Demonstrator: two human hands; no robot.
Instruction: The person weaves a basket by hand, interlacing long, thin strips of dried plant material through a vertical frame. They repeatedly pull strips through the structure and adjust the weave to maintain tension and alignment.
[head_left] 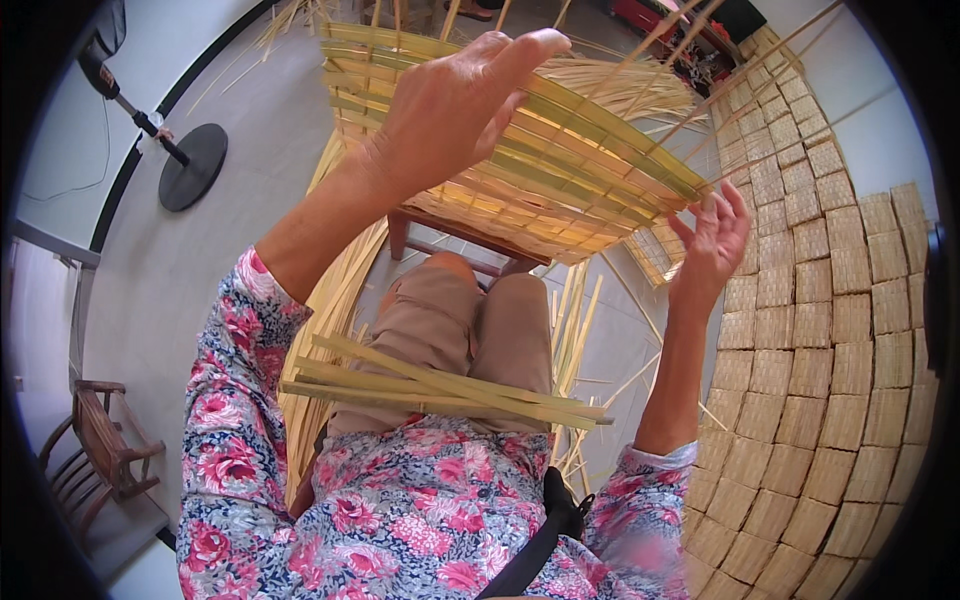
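A woven panel of flat yellow-green bamboo strips point(560, 175) slants across the far middle, with long loose strip ends standing out past its far edge. My left hand point(455, 105) lies over its upper edge, thumb on the near face and index finger stretched beyond the rim; the other fingers are partly hidden. At the panel's right corner my right hand point(712, 235) pinches the edge with bent fingers. Below the panel, part of a brown wooden stool point(400, 225) shows. Several loose flat strips point(440, 385) lie across my lap.
Rows of finished woven pieces point(800, 370) cover the right side. Bundles of long strips point(325, 330) lie left of my legs, and more strips point(630, 85) are heaped beyond the panel. A round black stand base point(193, 167) and a small wooden chair point(100, 450) stand at left.
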